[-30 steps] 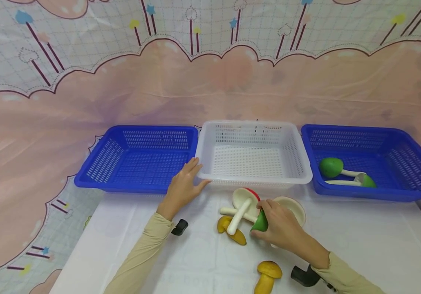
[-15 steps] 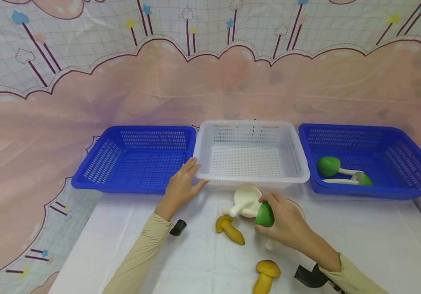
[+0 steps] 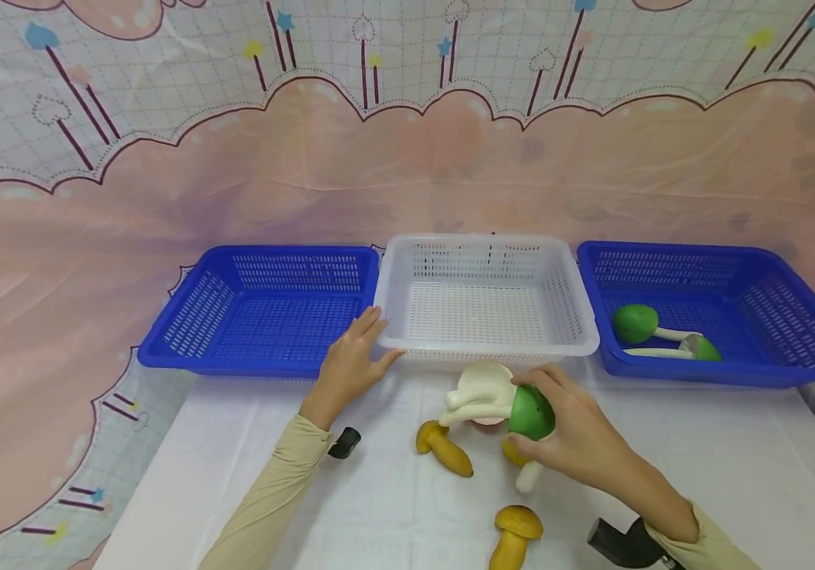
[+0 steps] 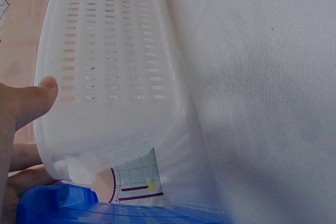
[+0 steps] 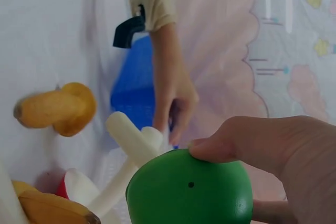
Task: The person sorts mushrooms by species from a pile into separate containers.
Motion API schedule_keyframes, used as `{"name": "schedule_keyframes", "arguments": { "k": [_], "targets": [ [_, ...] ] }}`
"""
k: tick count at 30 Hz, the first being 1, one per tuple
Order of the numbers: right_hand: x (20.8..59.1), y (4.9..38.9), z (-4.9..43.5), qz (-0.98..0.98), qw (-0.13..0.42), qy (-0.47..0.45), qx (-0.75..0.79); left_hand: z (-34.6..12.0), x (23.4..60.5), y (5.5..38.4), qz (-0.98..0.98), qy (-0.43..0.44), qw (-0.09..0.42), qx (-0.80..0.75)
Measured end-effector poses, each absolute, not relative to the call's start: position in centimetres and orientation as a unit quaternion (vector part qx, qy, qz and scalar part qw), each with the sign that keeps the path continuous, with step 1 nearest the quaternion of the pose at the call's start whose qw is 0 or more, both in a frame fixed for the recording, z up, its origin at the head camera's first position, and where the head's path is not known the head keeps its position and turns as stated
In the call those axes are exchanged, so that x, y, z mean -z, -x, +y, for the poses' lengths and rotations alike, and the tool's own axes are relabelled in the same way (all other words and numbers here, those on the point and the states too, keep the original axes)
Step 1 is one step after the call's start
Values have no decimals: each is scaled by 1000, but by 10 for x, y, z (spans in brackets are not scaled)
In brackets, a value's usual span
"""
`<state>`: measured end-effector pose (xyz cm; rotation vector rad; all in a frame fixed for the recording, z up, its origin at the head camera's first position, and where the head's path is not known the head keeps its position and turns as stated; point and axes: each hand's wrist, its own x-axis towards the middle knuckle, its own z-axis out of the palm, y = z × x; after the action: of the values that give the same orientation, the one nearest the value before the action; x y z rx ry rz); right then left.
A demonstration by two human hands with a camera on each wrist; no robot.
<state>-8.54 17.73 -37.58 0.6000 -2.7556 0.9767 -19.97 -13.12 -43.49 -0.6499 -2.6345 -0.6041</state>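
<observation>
My right hand (image 3: 578,427) grips a toy mushroom by its green cap (image 3: 532,413), thumb and fingers on opposite sides. Its white stem points left, across a pale-undersided mushroom (image 3: 487,378). In the right wrist view the green cap (image 5: 189,190) fills the foreground, with white stems (image 5: 128,137) crossing behind it. Under the right hand lie a partly hidden yellow mushroom (image 3: 512,452) and a white stem (image 3: 528,476). My left hand (image 3: 352,360), fingers extended, rests at the left front corner of the white basket (image 3: 486,350); its thumb (image 4: 42,95) touches the rim.
Blue baskets stand left (image 3: 236,366) and right (image 3: 706,376) of the white one. Two green-capped mushrooms (image 3: 637,323) lie in the right basket. Two yellow mushrooms, one left (image 3: 445,449) and one nearer (image 3: 517,534), lie on the white cloth (image 3: 379,507).
My right hand has moved right with the green-capped mushroom. The pale-undersided mushroom has shifted off the left yellow one, and another yellow mushroom shows beneath the hand. My left hand stays put.
</observation>
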Motion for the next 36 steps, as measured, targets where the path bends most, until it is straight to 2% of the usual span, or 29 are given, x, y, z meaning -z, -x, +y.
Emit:
{"name": "schedule_keyframes", "arguments": {
  "k": [19, 31, 36],
  "targets": [
    [344, 98, 231, -897, 125, -204, -372, -131, 433, 200, -936, 224, 173, 211],
    [336, 106, 251, -897, 91, -168, -399, -131, 434, 199, -935, 225, 177, 209],
    [335, 111, 259, -892, 99, -172, -407, -130, 433, 199, -934, 225, 176, 213]
  ]
}}
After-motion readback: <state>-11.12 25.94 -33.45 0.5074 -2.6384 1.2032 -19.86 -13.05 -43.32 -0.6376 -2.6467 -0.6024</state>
